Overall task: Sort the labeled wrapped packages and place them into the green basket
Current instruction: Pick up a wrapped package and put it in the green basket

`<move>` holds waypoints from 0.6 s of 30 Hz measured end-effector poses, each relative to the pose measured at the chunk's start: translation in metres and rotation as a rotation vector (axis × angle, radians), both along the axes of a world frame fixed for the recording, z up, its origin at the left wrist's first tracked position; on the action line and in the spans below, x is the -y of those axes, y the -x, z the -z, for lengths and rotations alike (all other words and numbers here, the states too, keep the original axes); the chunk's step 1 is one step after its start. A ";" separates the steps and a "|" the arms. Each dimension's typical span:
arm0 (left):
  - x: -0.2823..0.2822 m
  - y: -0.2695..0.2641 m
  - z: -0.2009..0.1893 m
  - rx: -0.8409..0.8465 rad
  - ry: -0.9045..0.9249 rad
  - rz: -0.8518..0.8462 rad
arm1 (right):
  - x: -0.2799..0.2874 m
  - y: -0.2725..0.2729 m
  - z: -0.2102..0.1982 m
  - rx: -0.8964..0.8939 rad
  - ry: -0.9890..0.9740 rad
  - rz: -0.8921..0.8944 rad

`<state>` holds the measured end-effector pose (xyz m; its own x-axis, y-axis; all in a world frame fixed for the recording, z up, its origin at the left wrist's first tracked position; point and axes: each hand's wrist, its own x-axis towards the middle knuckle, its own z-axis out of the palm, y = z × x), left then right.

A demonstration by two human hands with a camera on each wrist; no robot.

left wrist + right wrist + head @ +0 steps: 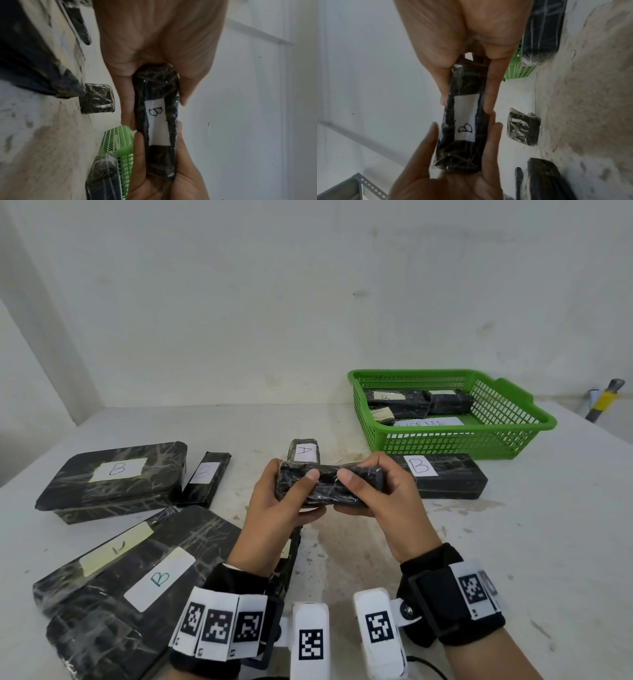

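A small black wrapped package [329,485] is held above the table by both hands. My left hand [291,491] grips its left end and my right hand [368,491] its right end, thumbs on top. Both wrist views show its far face with a white label marked B [157,119] [464,121]. The green basket [507,436] stands at the back right and holds several wrapped packages [411,402]. A package labeled A [304,453] lies just behind the hands. A long package labeled B [442,474] lies in front of the basket.
On the left lie a flat box labeled B [113,477], a slim package labeled B [203,482] and two large stacked packages [137,573], one marked B. A yellow-banded handle [603,400] leans at the far right. A white wall runs behind the table.
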<state>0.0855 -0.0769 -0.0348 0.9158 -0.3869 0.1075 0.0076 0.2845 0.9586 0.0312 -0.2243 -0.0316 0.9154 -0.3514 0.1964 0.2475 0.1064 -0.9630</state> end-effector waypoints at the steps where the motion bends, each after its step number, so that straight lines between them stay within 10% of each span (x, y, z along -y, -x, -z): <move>1: 0.000 0.000 0.000 -0.004 0.006 0.029 | 0.001 0.000 0.000 0.011 0.012 0.027; 18: -0.002 -0.004 0.001 -0.011 0.089 0.051 | 0.010 -0.001 -0.002 0.041 -0.109 -0.063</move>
<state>0.0891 -0.0747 -0.0361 0.8965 -0.4223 0.1337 0.0345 0.3673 0.9294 0.0317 -0.2338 -0.0299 0.9283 -0.3144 0.1982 0.2763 0.2268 -0.9339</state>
